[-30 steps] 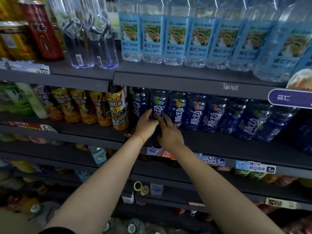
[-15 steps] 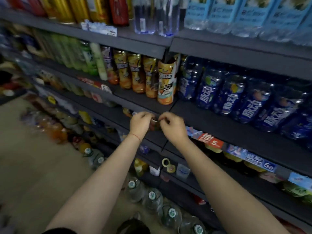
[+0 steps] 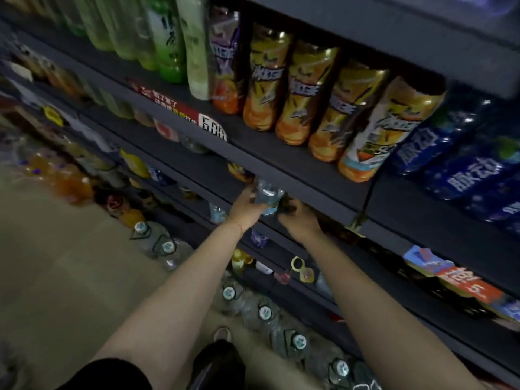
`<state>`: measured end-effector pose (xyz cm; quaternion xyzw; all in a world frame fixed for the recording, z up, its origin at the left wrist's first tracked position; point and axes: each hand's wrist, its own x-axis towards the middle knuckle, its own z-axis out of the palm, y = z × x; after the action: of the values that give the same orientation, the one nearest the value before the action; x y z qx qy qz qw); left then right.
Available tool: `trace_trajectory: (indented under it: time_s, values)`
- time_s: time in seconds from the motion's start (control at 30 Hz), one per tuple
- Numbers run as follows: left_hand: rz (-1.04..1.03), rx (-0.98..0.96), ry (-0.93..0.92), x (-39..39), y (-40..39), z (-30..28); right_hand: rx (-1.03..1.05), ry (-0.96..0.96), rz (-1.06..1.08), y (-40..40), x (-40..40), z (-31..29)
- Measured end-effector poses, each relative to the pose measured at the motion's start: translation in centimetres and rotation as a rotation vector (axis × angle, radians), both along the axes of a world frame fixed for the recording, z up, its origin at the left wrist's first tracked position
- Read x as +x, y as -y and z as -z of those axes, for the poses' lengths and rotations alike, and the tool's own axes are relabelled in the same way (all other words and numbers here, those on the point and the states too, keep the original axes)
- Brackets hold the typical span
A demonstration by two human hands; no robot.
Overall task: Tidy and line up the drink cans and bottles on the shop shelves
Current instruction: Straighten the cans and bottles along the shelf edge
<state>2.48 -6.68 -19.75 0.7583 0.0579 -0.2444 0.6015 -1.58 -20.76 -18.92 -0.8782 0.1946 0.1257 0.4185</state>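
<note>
- Large water jugs [image 3: 264,312] stand on the floor below.
- Left hand [image 3: 244,208] wraps a clear bottle [image 3: 268,197] at the lower shelf's [image 3: 315,190] edge, probably to straighten it.
- Right hand [image 3: 299,219] curls on something dark; grip unclear.
- Above, orange bottles [image 3: 323,108] stand lined up.

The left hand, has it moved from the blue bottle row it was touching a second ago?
Yes. The left hand has dropped to the shelf below, now gripping a clear bottle, down and left of the blue bottles.

hands [image 3: 270,215] on clear bottle [image 3: 268,197], dark shelf [image 3: 281,153]
</note>
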Motion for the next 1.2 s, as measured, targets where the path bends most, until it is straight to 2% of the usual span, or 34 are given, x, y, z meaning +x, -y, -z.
trace_trajectory:
  time_s: [0.17,0.27,0.43,0.53,0.6,0.7,0.8,0.93,1.1,1.2]
  values:
    - [0.072,-0.079,-0.031,3.0,-1.0,0.5,0.025,0.044,0.122,-2.3,3.2,2.3]
    - [0.115,-0.070,0.029,3.3,-1.4,0.8,0.061,0.104,0.241,-3.2,4.1,2.9]
    - [0.269,0.055,0.106,2.8,-2.5,1.1,0.076,0.089,0.332,-3.6,3.7,2.9]
    - [0.351,0.128,0.088,1.7,-2.8,0.9,0.149,-0.008,0.411,-3.6,2.5,2.3]
    - [0.410,0.135,0.069,0.2,-2.8,-0.3,0.184,-0.055,0.367,-3.7,1.0,1.7]
    - [0.422,0.119,0.108,-2.9,-3.3,-1.9,0.221,-0.056,0.191,-4.0,-2.2,-0.4]
    - [0.295,0.001,0.093,-7.0,-4.0,-3.6,0.300,-0.049,0.047,-3.5,-6.0,-2.9]
    - [0.042,-0.209,0.079,-13.2,-3.8,-7.8,0.420,0.015,-0.008,-2.5,-11.3,-7.1]
    - [-0.091,-0.392,0.277,-17.3,-1.3,-17.1,0.445,0.339,-0.138,-0.5,-16.8,-16.0]
    - [-0.032,-0.482,0.439,-18.9,0.4,-23.7,0.368,0.520,-0.229,0.8,-18.6,-21.5]
